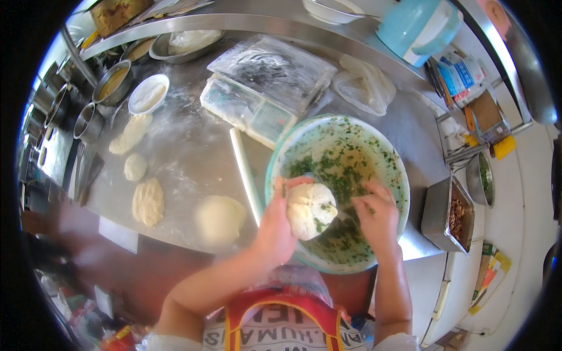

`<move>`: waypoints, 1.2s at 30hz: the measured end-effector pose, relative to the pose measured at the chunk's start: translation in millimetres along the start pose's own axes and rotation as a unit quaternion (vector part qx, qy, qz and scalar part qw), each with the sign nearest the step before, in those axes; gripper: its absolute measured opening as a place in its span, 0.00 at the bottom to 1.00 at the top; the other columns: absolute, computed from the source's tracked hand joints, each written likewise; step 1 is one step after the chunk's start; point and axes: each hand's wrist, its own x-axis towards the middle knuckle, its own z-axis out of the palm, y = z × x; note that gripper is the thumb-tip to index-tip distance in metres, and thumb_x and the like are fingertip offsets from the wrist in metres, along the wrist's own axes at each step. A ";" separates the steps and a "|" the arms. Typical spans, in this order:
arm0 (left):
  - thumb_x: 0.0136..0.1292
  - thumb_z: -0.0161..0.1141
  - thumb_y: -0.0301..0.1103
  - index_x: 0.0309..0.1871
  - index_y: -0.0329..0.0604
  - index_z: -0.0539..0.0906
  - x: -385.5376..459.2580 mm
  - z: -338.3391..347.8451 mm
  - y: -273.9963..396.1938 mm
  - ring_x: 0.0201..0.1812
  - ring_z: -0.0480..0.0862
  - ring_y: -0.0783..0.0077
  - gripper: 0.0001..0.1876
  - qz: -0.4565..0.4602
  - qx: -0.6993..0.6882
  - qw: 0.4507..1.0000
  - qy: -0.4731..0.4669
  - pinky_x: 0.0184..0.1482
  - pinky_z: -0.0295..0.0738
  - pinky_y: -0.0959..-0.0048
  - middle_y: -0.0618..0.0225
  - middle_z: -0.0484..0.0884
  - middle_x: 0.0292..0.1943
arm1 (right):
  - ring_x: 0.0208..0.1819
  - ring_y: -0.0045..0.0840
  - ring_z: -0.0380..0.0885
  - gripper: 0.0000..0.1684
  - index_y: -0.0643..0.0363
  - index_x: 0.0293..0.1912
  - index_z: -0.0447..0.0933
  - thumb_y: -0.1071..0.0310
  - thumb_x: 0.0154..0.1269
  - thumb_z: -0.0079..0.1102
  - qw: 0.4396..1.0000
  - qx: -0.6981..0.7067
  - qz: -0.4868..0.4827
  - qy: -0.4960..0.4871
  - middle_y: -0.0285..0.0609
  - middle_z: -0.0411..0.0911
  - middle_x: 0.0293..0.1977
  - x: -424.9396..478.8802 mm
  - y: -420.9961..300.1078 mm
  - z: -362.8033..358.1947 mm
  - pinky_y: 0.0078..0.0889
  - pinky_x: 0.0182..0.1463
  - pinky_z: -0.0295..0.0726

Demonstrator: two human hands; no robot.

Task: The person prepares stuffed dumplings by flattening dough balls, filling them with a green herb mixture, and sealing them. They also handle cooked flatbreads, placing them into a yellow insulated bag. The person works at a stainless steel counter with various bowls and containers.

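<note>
A round, gathered ball of dough [311,211] flecked with chopped greens rests in my left hand [277,223], its fingers curled around it. Just right of the dough is my right hand [378,215], fingertips pinched over a large light-green basin [338,263]; a thin, blurred utensil seems to show between them, though I cannot tell what it is. Chopped greens [347,171] cling to the basin's bottom and walls. On the steel worktop to the left lie a flattened dough round [220,219], a small dough ball [135,166] and longer dough pieces [148,202].
A white rolling pin or rod [246,175] lies beside the basin. Behind it stands a plastic-covered scale [268,115]. A white bowl of flour [149,93] and metal bowls [113,83] are at the back left. At right sits a deep steel tray of chopped filling [439,215].
</note>
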 end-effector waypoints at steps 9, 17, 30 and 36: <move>0.70 0.24 0.62 0.61 0.42 0.64 -19.3 -39.9 12.3 0.57 0.74 0.66 0.35 0.051 0.093 0.994 0.039 0.59 0.68 0.68 0.59 0.73 0.54 | 0.53 0.47 0.73 0.13 0.65 0.46 0.75 0.69 0.63 0.52 0.951 0.240 -0.195 -0.024 0.55 0.75 0.49 34.5 -115.3 47.6 0.47 0.60 0.68; 0.70 0.23 0.62 0.62 0.41 0.63 -38.1 -112.9 87.0 0.55 0.75 0.65 0.35 0.020 -0.002 0.982 0.190 0.58 0.69 0.68 0.59 0.72 0.55 | 0.61 0.42 0.68 0.27 0.63 0.59 0.68 0.54 0.70 0.46 0.935 0.182 -0.238 -0.188 0.55 0.67 0.59 72.2 -190.1 124.9 0.47 0.66 0.59; 0.70 0.46 0.50 0.65 0.40 0.62 -28.9 -223.5 171.5 0.54 0.72 0.65 0.28 0.080 -0.125 0.952 0.267 0.56 0.70 0.62 0.61 0.71 0.51 | 0.43 0.21 0.77 0.14 0.63 0.49 0.75 0.64 0.71 0.49 0.896 0.405 0.049 -0.175 0.43 0.78 0.42 121.7 -264.6 211.2 0.23 0.48 0.74; 0.71 0.44 0.33 0.56 0.37 0.71 -93.2 -266.5 160.0 0.45 0.78 0.72 0.15 0.264 0.111 0.866 0.409 0.46 0.75 0.72 0.63 0.77 0.45 | 0.35 0.37 0.77 0.12 0.60 0.45 0.75 0.69 0.62 0.55 0.940 0.217 -0.153 -0.215 0.45 0.76 0.31 80.8 -287.0 298.6 0.35 0.41 0.75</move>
